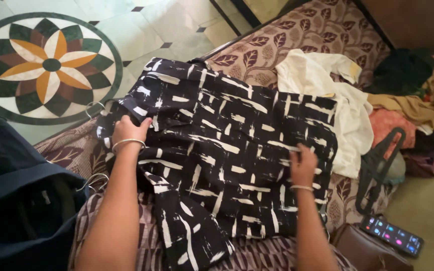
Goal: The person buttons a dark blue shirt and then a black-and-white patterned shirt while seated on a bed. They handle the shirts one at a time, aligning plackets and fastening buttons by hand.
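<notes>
Black garment (217, 150) w/ white brush-stroke marks lies spread flat across the bed (257, 55), covering most of its middle; one sleeve-like part trails toward the near edge, lower centre. Left hand (129, 129) sits on the garment's left edge, fingers bent over a fold of cloth & clamped on it, thin bangle at the wrist. Right hand (302, 163) rests on the garment's right part, fingers curled into the fabric & pinching it, also w/ a bangle. Bed cover is beige w/ dark maroon leaf print. Just beyond the garment, touching its far-right edge, a cream cloth (337, 95) lies crumpled. Further right, a heap of mixed clothes (413, 95) — dark green, mustard, orange-pink. A black plastic hanger (377, 168) lies at the bed's right side, near the right hand but apart from it. A phone (392, 235) w/ lit screen sits lower right on a brown surface. Dark navy fabric (11, 190) fills the lower left. Floor at upper left has a tiled flower medallion (48, 62), green, orange & brown.
</notes>
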